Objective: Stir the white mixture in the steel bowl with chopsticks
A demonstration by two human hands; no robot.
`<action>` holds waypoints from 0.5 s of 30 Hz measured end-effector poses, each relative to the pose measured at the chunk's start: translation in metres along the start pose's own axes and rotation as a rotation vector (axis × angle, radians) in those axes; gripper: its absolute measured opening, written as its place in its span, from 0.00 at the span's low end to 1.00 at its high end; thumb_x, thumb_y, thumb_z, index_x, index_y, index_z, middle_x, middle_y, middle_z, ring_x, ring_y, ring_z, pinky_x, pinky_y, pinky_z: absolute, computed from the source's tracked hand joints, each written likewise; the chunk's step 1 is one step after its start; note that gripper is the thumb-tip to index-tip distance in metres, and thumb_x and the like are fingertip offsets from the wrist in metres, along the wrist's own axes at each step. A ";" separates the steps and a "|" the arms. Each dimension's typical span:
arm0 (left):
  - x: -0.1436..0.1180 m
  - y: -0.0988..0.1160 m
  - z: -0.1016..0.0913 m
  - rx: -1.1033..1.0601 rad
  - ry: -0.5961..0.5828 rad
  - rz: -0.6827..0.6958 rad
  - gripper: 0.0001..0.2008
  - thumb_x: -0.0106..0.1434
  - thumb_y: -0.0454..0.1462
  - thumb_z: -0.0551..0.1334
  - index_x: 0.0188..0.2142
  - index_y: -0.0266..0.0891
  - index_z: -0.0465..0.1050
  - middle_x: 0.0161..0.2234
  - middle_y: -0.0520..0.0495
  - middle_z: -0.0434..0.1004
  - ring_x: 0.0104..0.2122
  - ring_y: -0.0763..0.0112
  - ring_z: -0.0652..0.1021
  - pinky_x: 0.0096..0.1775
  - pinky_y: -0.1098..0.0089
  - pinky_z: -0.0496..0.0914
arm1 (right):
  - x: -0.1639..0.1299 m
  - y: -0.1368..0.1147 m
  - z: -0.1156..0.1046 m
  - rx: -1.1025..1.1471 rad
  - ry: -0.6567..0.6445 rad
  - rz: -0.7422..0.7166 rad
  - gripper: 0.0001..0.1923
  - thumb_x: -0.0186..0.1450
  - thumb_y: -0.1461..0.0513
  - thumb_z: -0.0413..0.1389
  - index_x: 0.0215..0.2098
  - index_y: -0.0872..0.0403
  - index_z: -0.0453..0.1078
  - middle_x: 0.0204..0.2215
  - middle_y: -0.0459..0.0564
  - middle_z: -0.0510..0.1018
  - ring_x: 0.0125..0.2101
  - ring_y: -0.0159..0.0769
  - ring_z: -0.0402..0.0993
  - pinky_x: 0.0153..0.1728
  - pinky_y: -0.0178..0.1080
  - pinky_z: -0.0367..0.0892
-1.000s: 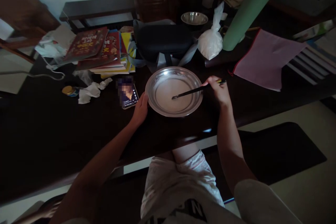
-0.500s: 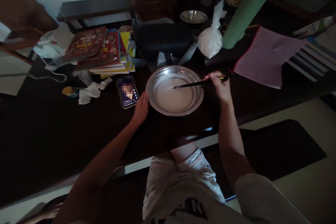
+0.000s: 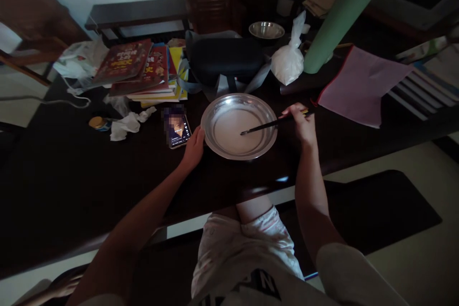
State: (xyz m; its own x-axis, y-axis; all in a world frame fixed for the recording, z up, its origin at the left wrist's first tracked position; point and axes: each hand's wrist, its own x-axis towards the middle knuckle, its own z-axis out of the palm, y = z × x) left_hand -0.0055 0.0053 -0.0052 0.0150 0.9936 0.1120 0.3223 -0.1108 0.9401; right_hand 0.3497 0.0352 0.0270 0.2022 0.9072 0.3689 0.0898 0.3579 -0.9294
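Note:
A wide metal bowl [image 3: 238, 155] stands on the dark table in front of me, with a pale, milky liquid [image 3: 233, 126] in it. My left hand [image 3: 194, 147] grips the bowl's left rim; some of its fingers are hidden. From the right, my right hand [image 3: 301, 122] is closed around dark chopsticks [image 3: 267, 125] with gold-coloured ends. They slant down to the left over the rim, and their tips are in the liquid near the bowl's middle. I cannot tell clearly whether one or two sticks are held. A lit phone [image 3: 178, 129] lies just left of my left hand.
Behind the bowl sits a black bag [image 3: 225, 60] with grey straps. Books [image 3: 124, 62], crumpled tissue [image 3: 125, 125] and a small yellow-lidded jar [image 3: 99, 123] lie left. Right are a knotted bag of white powder [image 3: 287, 63], a green bottle [image 3: 340, 26] and a pink pouch [image 3: 360, 83].
The chopstick tips have moved toward me and slightly right within the liquid. My left hand still holds the rim. The whole view has shifted slightly.

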 end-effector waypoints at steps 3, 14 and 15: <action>0.001 -0.002 0.000 0.006 0.000 -0.016 0.36 0.72 0.64 0.52 0.55 0.36 0.77 0.49 0.38 0.84 0.51 0.51 0.81 0.56 0.51 0.76 | -0.001 -0.002 0.003 -0.042 -0.146 -0.014 0.25 0.63 0.38 0.66 0.26 0.48 0.80 0.24 0.44 0.82 0.31 0.36 0.83 0.39 0.41 0.78; 0.003 -0.005 0.000 -0.037 0.013 -0.014 0.34 0.72 0.63 0.55 0.54 0.37 0.78 0.47 0.40 0.84 0.52 0.51 0.80 0.55 0.54 0.76 | -0.001 -0.008 0.003 -0.071 -0.151 -0.015 0.25 0.63 0.37 0.65 0.26 0.47 0.80 0.26 0.44 0.84 0.32 0.38 0.84 0.40 0.43 0.78; 0.003 -0.005 0.000 -0.037 0.019 -0.009 0.34 0.72 0.63 0.55 0.54 0.38 0.79 0.47 0.40 0.84 0.52 0.52 0.80 0.55 0.54 0.76 | -0.001 -0.008 0.003 -0.072 -0.128 -0.024 0.25 0.63 0.37 0.65 0.26 0.47 0.80 0.26 0.44 0.84 0.32 0.38 0.84 0.40 0.43 0.77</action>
State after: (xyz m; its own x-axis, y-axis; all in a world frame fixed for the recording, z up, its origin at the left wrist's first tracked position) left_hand -0.0072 0.0085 -0.0095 -0.0061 0.9940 0.1090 0.2869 -0.1027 0.9524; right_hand 0.3460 0.0325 0.0340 0.0737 0.9209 0.3827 0.1640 0.3674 -0.9155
